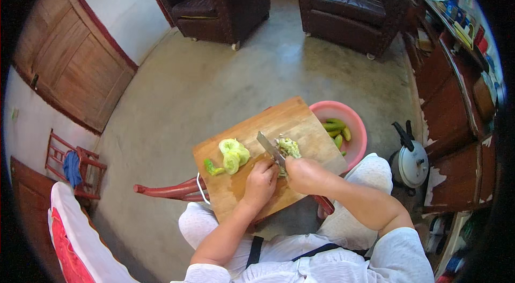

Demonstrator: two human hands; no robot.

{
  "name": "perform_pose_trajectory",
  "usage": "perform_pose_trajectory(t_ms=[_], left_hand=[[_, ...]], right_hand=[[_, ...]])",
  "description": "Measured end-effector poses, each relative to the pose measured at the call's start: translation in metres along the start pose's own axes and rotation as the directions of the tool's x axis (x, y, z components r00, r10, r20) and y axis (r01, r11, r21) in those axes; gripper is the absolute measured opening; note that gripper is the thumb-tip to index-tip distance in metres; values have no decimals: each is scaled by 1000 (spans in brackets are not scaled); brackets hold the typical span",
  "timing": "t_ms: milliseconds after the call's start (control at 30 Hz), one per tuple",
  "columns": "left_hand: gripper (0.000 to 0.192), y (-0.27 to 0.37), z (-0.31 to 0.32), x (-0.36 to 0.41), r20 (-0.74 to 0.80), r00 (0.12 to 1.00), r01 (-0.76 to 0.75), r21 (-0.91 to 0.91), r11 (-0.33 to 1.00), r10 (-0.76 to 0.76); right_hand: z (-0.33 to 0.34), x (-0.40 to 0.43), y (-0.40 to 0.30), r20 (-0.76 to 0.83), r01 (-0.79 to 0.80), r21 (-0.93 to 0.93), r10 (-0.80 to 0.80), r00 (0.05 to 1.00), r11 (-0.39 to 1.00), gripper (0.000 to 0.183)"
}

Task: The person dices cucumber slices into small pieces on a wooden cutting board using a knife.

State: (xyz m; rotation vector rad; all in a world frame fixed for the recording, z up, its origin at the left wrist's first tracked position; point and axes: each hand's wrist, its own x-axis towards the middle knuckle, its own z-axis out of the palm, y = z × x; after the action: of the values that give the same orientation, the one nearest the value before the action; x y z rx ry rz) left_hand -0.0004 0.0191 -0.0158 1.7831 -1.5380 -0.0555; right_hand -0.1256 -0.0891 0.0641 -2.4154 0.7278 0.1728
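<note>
A wooden cutting board lies tilted across the view in front of me. My right hand grips a knife whose metal blade points up and to the left over the board. Beside the blade, my left hand rests on the board with its fingers curled; whatever lies under the fingertips is hidden. A pile of chopped pale green vegetable sits just right of the blade. To the left of the knife are several round pale green slices, with a bright green end piece or peel next to them.
A pink basin holding several cucumbers stands beyond the board's right edge. Red wooden legs stick out at the left. A pressure cooker stands by the cabinet at the right. Two leather armchairs are farther off.
</note>
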Motion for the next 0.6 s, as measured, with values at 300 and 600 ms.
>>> perform_pose_trajectory(t_ms=[300, 600], left_hand=[[16, 2, 2, 1, 3, 1000, 9, -10, 1000, -9], [12, 0, 2, -2, -39, 999, 17, 13, 1000, -16]], right_hand=[[18, 12, 7, -100, -6, -51, 1, 995, 999, 16], [9, 0, 4, -36, 56, -66, -58, 998, 996, 17]])
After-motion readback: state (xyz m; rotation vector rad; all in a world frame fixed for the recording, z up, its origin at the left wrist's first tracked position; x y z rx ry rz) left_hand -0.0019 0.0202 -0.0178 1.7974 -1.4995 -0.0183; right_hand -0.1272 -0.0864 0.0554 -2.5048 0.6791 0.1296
